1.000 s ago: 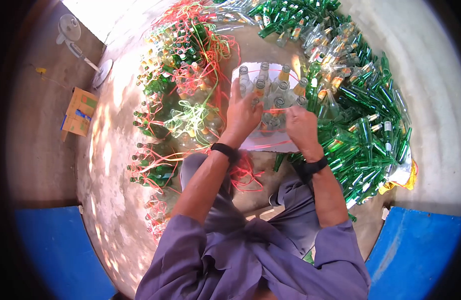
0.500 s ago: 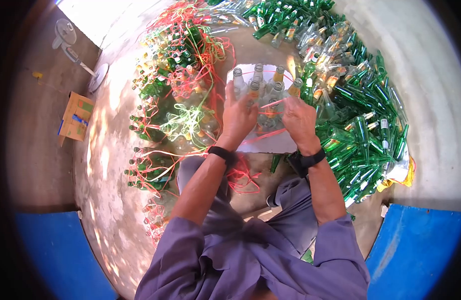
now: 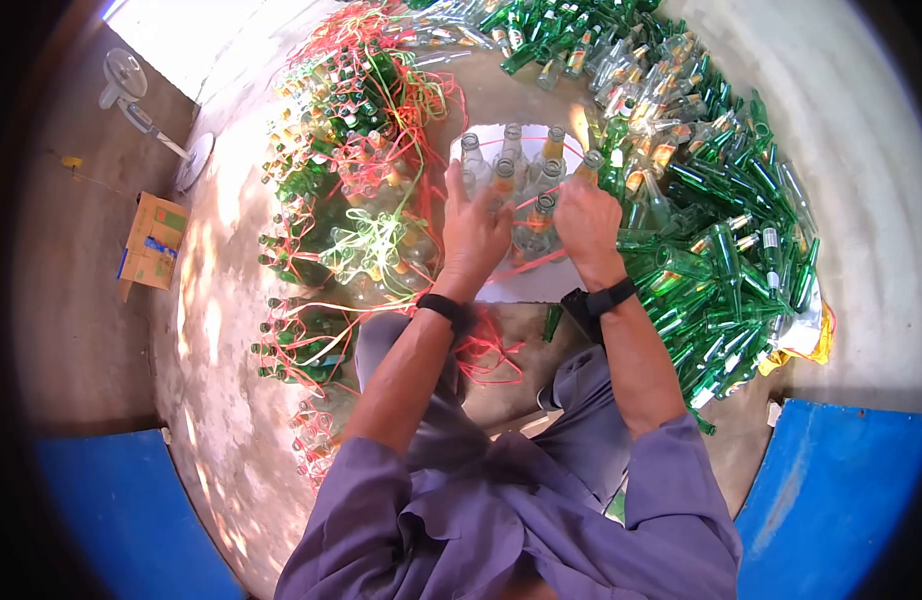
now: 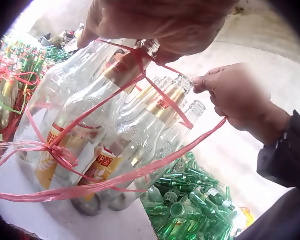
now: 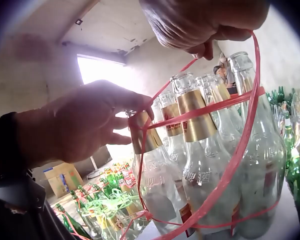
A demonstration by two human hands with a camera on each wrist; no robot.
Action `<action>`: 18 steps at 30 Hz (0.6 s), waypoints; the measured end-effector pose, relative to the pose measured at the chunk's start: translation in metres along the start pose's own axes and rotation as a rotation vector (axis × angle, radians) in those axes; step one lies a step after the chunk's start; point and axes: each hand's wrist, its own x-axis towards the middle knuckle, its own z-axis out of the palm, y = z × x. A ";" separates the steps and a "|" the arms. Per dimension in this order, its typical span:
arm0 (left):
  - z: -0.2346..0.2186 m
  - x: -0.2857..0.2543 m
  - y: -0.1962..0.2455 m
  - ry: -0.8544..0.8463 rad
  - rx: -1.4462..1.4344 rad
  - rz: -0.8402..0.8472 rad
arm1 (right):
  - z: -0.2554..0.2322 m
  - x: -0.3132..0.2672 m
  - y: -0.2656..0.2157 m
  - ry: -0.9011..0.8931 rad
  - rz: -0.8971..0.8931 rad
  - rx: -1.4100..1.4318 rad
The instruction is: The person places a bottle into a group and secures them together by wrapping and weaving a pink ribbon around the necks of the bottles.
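Note:
Several clear glass bottles [image 3: 552,175] with gold neck labels stand upright together on a white board [image 3: 521,291]. Red plastic string [image 5: 210,108] runs around their necks and lower bodies, with a knot low on one side in the left wrist view. My left hand [image 3: 473,232] holds the gold-labelled neck of a near-left bottle [image 5: 146,139], its fingertips over the string there. Above the bottles at the right, my right hand [image 3: 588,222] pinches the string, which runs from it to the left hand and down past the bottles in the right wrist view.
A large heap of loose green and clear bottles [image 3: 701,260] lies to the right. Bundles of bottles tied with red and green string [image 3: 371,240] stand at the left. Farther left are a cardboard box [image 3: 154,240] and a white fan [image 3: 126,75].
My right hand has moved left and slightly forward, closer over the bottles, with the string in it. The left hand stays at the same bottle neck. The head view has shifted slightly.

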 end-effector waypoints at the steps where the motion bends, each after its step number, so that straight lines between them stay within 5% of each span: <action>1: -0.001 0.000 0.001 -0.003 -0.010 -0.006 | -0.001 -0.001 -0.001 0.000 0.001 -0.001; 10: 0.000 -0.001 0.002 0.029 0.083 0.034 | -0.011 -0.033 -0.003 -0.127 0.090 -0.049; 12: 0.000 -0.001 0.002 0.019 0.072 0.026 | -0.002 -0.040 0.004 -0.119 0.278 0.079; 18: -0.003 0.001 0.006 -0.015 0.049 0.001 | 0.012 -0.049 0.023 -0.125 0.256 0.312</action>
